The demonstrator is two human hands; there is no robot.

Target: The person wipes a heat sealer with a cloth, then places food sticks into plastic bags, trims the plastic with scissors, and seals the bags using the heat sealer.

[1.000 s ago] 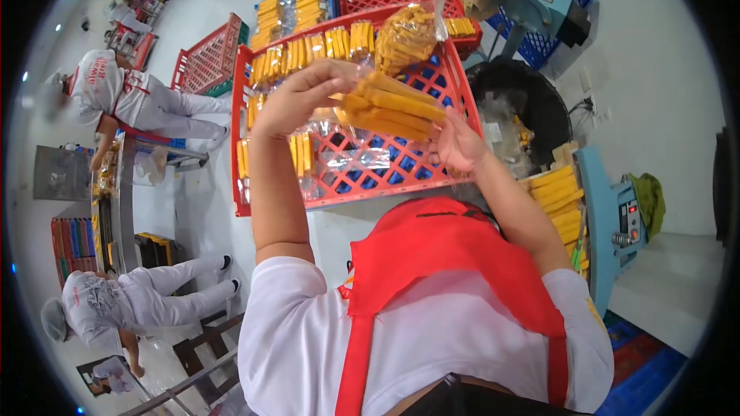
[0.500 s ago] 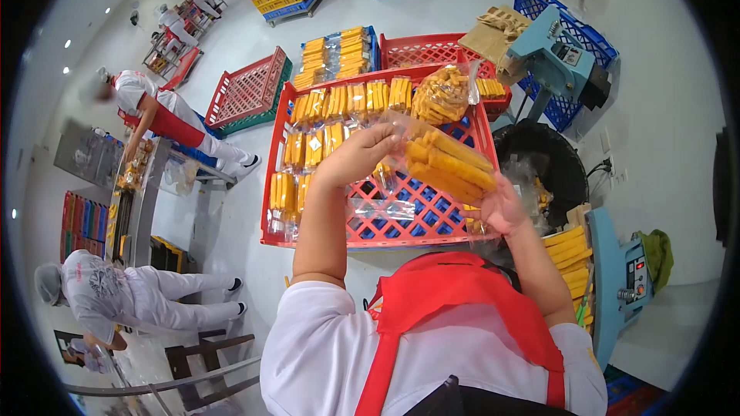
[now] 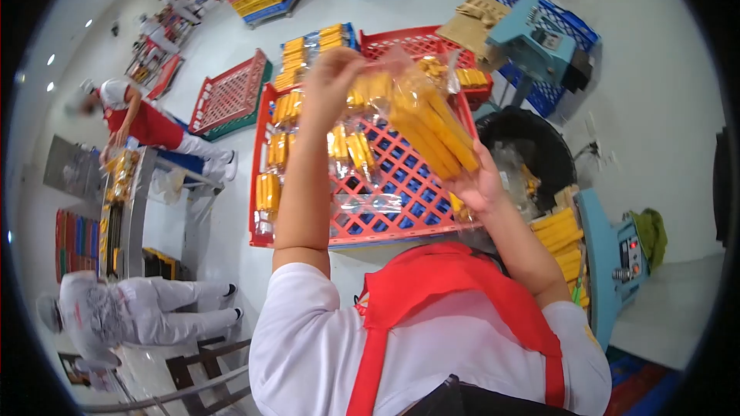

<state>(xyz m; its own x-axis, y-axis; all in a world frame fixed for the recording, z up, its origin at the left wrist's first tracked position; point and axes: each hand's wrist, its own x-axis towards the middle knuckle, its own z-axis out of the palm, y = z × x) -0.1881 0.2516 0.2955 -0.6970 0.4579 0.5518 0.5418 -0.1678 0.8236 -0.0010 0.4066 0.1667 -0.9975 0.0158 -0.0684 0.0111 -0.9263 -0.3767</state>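
My right hand point(image 3: 479, 179) grips the lower end of a clear plastic bag of long yellow-orange sticks point(image 3: 432, 127), which hangs tilted over the crate. Up and to the left is my left hand point(image 3: 333, 81), apart from the bag's upper end; its fingers are bent and blurred by motion, so their grip is unclear. Beneath both hands lies a red lattice crate point(image 3: 366, 243) holding rows of similar small packs point(image 3: 267, 191). A flat clear wrapper point(image 3: 368, 203) rests in its front part. My left forearm hides some packs.
Right of the crate stand a black-lined bin point(image 3: 551, 142), a blue-grey machine point(image 3: 532, 42) and another machine point(image 3: 613, 246) beside stacked yellow sticks point(image 3: 559, 240). Two people, one in a red apron point(image 3: 154, 125) and one in white point(image 3: 116, 312), are at a table on the left.
My left hand has come off the bag's upper end and moved up and left. The bag has turned more upright in my right hand, which has shifted slightly left. The camera view has shifted.
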